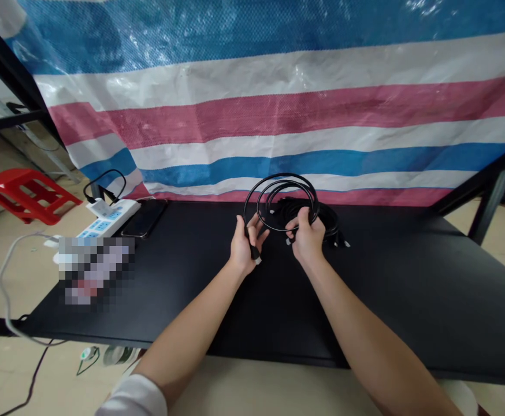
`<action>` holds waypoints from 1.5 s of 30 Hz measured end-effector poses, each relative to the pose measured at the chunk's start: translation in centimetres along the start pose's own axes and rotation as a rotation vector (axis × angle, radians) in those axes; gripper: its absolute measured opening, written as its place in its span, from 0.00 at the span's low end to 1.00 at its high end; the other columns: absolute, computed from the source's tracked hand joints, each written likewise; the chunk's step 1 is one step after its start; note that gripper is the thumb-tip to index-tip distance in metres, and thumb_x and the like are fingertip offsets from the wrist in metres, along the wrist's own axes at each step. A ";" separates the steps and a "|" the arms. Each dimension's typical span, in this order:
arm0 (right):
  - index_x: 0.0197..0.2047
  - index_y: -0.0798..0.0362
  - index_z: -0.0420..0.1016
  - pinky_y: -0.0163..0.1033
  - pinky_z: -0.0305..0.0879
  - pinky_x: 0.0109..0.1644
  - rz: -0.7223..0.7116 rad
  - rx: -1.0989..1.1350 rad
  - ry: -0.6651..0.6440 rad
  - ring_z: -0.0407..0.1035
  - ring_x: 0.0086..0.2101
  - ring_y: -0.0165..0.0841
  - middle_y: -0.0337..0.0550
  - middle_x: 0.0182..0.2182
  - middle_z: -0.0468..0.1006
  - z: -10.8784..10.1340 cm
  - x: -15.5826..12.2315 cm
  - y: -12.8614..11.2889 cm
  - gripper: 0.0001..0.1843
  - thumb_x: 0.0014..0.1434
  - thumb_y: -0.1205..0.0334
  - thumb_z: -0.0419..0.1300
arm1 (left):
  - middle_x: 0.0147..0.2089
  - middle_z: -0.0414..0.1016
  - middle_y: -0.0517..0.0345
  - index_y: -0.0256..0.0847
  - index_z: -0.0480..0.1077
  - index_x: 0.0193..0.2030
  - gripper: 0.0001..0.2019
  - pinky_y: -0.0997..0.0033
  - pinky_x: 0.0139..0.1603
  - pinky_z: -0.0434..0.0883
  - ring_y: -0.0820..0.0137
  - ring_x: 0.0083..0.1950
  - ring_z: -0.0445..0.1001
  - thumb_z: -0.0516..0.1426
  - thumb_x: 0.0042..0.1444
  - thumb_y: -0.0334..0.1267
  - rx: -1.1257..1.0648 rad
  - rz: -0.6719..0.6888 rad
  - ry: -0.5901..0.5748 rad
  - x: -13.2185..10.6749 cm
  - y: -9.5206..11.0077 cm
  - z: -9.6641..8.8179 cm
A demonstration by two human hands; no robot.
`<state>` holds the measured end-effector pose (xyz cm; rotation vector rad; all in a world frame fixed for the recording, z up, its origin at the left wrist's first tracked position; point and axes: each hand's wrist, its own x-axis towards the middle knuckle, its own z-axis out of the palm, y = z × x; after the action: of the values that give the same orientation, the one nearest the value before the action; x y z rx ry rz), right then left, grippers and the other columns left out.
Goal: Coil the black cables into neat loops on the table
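A black cable is held up in loose loops between my two hands, above the black table. My left hand has its end near the plug, whose silver connector points down past the palm; the fingers are partly curled round it. My right hand is closed on the gathered loops, thumb on top. Just behind my right hand lies a pile of coiled black cables, with several light connector ends showing at its edges. Part of the pile is hidden by that hand.
At the left, a white power strip with a plugged-in charger lies beside a dark phone. A blurred-out item is in front. A striped tarp hangs behind the table; a red stool stands left.
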<state>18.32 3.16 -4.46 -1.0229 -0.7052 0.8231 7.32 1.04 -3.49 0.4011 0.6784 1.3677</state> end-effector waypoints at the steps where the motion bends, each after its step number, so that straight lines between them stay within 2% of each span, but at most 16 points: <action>1: 0.19 0.49 0.57 0.30 0.47 0.12 -0.003 0.033 0.021 0.53 0.11 0.23 0.28 0.10 0.60 -0.1 0.3 -0.2 0.30 0.40 0.30 0.60 | 0.56 0.72 0.48 0.38 0.59 0.12 0.28 0.59 0.58 0.65 0.55 0.65 0.61 0.52 0.58 0.50 0.022 -0.008 0.006 0.0 -0.1 0.0; 6: 0.18 0.49 0.50 0.29 0.46 0.12 0.064 0.171 0.051 0.54 0.12 0.24 0.28 0.09 0.53 -0.6 1.3 -1.6 0.32 0.49 0.29 0.52 | 0.58 0.70 0.49 0.36 0.62 0.13 0.22 0.54 0.57 0.67 0.53 0.61 0.66 0.60 0.54 0.43 0.050 -0.038 -0.009 -0.1 -0.2 -0.4; 9: 0.18 0.49 0.48 0.29 0.44 0.12 0.201 0.208 0.021 0.55 0.14 0.25 0.28 0.10 0.50 -0.7 1.2 -2.0 0.33 0.50 0.27 0.47 | 0.50 0.74 0.48 0.35 0.67 0.19 0.15 0.52 0.54 0.71 0.55 0.57 0.70 0.60 0.53 0.37 0.030 -0.051 -0.005 -0.1 0.0 -0.5; 11: 0.17 0.49 0.47 0.30 0.44 0.12 0.276 0.227 -0.069 0.54 0.14 0.26 0.29 0.10 0.48 -0.7 0.8 -1.9 0.34 0.49 0.25 0.46 | 0.43 0.75 0.49 0.36 0.67 0.20 0.13 0.51 0.52 0.72 0.56 0.54 0.72 0.59 0.53 0.36 0.004 -0.078 -0.009 -0.1 0.2 -0.4; 15: 0.16 0.49 0.48 0.31 0.51 0.16 0.324 0.277 -0.275 0.54 0.16 0.27 0.30 0.10 0.49 -0.5 -0.4 -1.1 0.34 0.50 0.27 0.48 | 0.37 0.76 0.50 0.38 0.58 0.15 0.22 0.53 0.50 0.73 0.57 0.51 0.74 0.55 0.56 0.46 -0.032 -0.122 0.052 0.1 0.3 -0.4; 17: 0.16 0.50 0.50 0.32 0.58 0.20 0.329 0.302 -0.315 0.55 0.17 0.27 0.31 0.11 0.50 -0.5 -0.8 -0.8 0.33 0.51 0.30 0.51 | 0.36 0.76 0.50 0.39 0.52 0.14 0.26 0.55 0.50 0.73 0.57 0.50 0.74 0.54 0.56 0.50 -0.034 -0.116 0.091 0.1 0.4 -0.3; 19: 0.17 0.50 0.50 0.35 0.62 0.24 0.340 0.315 -0.334 0.56 0.17 0.28 0.31 0.11 0.51 -0.5 -1.0 -0.7 0.31 0.51 0.31 0.52 | 0.36 0.76 0.50 0.39 0.52 0.14 0.25 0.58 0.49 0.73 0.59 0.49 0.75 0.53 0.58 0.48 -0.040 -0.105 0.117 0.2 0.5 -0.3; 22: 0.19 0.49 0.51 0.36 0.63 0.23 0.381 0.310 -0.338 0.58 0.19 0.30 0.31 0.13 0.53 -0.5 -1.1 -0.6 0.30 0.51 0.31 0.53 | 0.35 0.76 0.52 0.38 0.60 0.20 0.17 0.63 0.45 0.74 0.63 0.44 0.77 0.53 0.59 0.39 -0.035 -0.085 0.143 0.1 0.5 -0.2; 25: 0.20 0.49 0.52 0.34 0.57 0.19 0.422 0.288 -0.290 0.60 0.19 0.30 0.32 0.14 0.57 -0.6 -1.0 -0.3 0.29 0.49 0.32 0.55 | 0.34 0.76 0.57 0.41 0.64 0.33 0.03 0.66 0.39 0.74 0.67 0.38 0.78 0.56 0.55 0.31 -0.006 -0.028 0.160 0.2 0.6 -0.2; 27: 0.20 0.49 0.52 0.33 0.56 0.18 0.434 0.266 -0.277 0.62 0.19 0.30 0.33 0.14 0.59 -0.6 -1.0 0.0 0.29 0.49 0.32 0.55 | 0.32 0.75 0.60 0.43 0.63 0.38 0.09 0.68 0.36 0.74 0.70 0.33 0.77 0.55 0.53 0.27 0.008 -0.004 0.188 0.3 0.7 -0.3; 29: 0.20 0.49 0.53 0.33 0.58 0.18 0.432 0.236 -0.304 0.65 0.20 0.30 0.33 0.14 0.61 -0.5 -1.1 0.4 0.29 0.47 0.32 0.57 | 0.27 0.72 0.64 0.44 0.62 0.38 0.09 0.71 0.31 0.72 0.73 0.26 0.73 0.54 0.53 0.27 0.025 -0.009 0.208 0.6 0.9 -0.4; 31: 0.20 0.49 0.56 0.34 0.59 0.18 0.421 0.198 -0.341 0.66 0.20 0.31 0.33 0.14 0.63 -0.4 -1.3 0.8 0.29 0.44 0.33 0.60 | 0.20 0.63 0.68 0.42 0.63 0.35 0.02 0.74 0.25 0.69 0.76 0.18 0.64 0.54 0.55 0.33 0.051 -0.034 0.219 0.8 1.2 -0.5; 34: 0.23 0.50 0.63 0.34 0.61 0.18 0.384 0.126 -0.349 0.64 0.17 0.30 0.32 0.14 0.66 -0.1 -1.8 1.5 0.26 0.40 0.37 0.65 | 0.16 0.49 0.72 0.41 0.63 0.29 0.10 0.77 0.17 0.63 0.80 0.13 0.52 0.55 0.56 0.44 0.114 -0.054 0.241 1.2 1.8 -0.8; 37: 0.27 0.51 0.67 0.34 0.62 0.17 0.313 0.028 -0.330 0.62 0.15 0.27 0.30 0.15 0.69 0.2 -2.2 2.1 0.21 0.39 0.44 0.67 | 0.16 0.46 0.74 0.41 0.61 0.28 0.14 0.80 0.14 0.57 0.82 0.13 0.48 0.59 0.53 0.47 0.186 0.009 0.262 1.5 2.5 -1.3; 42: 0.30 0.51 0.67 0.34 0.64 0.19 0.233 -0.216 -0.330 0.64 0.15 0.28 0.29 0.15 0.69 1.0 -2.1 2.6 0.12 0.42 0.59 0.64 | 0.15 0.50 0.76 0.43 0.60 0.29 0.14 0.81 0.13 0.53 0.83 0.12 0.48 0.64 0.46 0.38 0.319 0.138 0.292 2.1 3.5 -2.4; 45: 0.38 0.50 0.66 0.38 0.66 0.22 0.206 -0.496 -0.327 0.67 0.17 0.32 0.30 0.19 0.72 1.8 -1.7 2.4 0.15 0.44 0.66 0.60 | 0.16 0.52 0.76 0.43 0.60 0.31 0.14 0.80 0.14 0.54 0.82 0.12 0.51 0.62 0.44 0.28 0.415 0.162 0.324 2.9 3.6 -3.3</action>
<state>15.40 3.21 -6.23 -1.4395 -1.1319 1.0353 2.64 4.08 -4.26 0.5785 1.2290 1.4590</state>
